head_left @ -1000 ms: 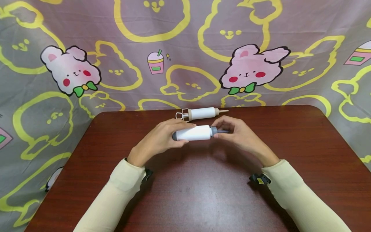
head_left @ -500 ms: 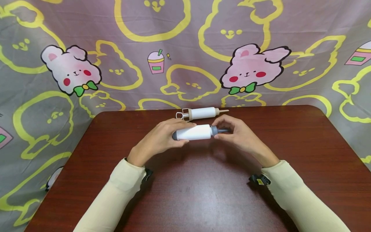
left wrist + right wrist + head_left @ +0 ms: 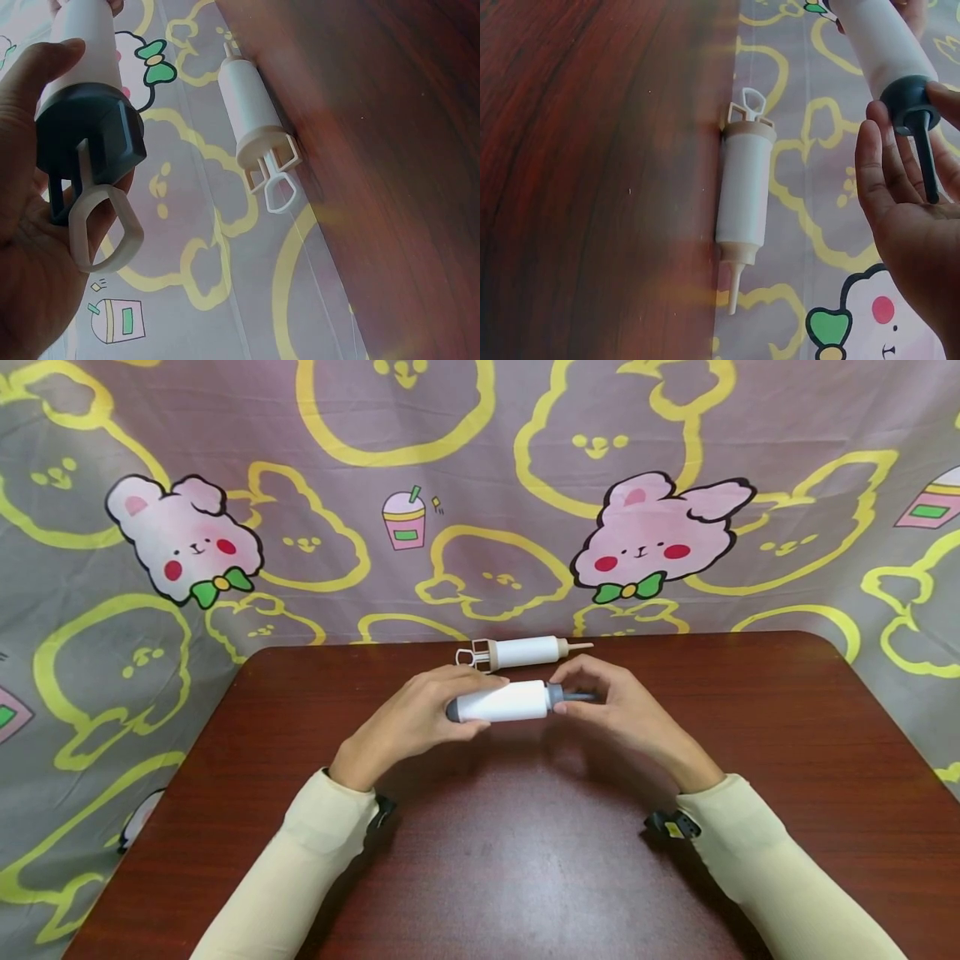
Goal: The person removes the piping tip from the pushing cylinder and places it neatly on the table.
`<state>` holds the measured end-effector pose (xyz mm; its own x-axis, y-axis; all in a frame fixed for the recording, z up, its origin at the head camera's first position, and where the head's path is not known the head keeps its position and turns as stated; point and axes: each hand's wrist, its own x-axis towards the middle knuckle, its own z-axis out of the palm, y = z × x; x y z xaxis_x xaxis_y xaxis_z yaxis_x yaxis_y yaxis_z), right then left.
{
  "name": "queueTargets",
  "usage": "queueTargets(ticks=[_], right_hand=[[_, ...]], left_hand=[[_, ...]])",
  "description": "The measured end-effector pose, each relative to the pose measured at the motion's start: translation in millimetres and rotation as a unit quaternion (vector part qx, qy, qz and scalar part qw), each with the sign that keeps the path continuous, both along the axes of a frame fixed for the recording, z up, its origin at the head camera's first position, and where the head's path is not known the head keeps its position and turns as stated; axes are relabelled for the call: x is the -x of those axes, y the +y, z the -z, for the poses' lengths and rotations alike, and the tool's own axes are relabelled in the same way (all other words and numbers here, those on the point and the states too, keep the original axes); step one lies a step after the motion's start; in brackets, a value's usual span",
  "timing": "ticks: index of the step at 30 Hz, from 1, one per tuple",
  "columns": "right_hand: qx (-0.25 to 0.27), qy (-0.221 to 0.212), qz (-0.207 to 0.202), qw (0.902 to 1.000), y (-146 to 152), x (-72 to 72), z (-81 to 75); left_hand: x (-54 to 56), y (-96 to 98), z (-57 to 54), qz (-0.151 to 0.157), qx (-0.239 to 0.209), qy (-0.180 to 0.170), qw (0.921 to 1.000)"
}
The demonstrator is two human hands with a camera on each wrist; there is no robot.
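My left hand point(image 3: 408, 714) grips the rear of a large syringe point(image 3: 502, 702) with a white barrel, thumb along the near side. Its dark grey rear collar point(image 3: 82, 124) and white pull ring point(image 3: 77, 229) show in the left wrist view, beside the palm. At the other end, the thumb and fingertips of my right hand point(image 3: 622, 706) pinch the dark grey nozzle cap point(image 3: 907, 97). The thin nozzle point(image 3: 926, 165) points out over that palm. Held nearly level, the syringe is above the table. Part of the barrel is covered by the left fingers.
Behind the hands, a second syringe point(image 3: 525, 652) with a white barrel and beige ends lies at the far edge of the brown table point(image 3: 510, 860). A cartoon-printed cloth point(image 3: 465, 485) hangs right behind that edge.
The nozzle end of the syringe and my right hand have risen very slightly. Both hands keep the same hold, and the beige-ended syringe stays in place.
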<state>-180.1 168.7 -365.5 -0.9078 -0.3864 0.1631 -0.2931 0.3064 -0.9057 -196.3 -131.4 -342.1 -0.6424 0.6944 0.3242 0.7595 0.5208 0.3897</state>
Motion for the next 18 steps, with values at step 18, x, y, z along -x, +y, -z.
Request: queueTargets(ticks=[18], right_hand=[[-0.007,-0.016,-0.006,0.9998,1.7,2.0,-0.4]], left_hand=[[1.8,-0.3,-1.8,-0.005,0.003,-0.024,0.9997]])
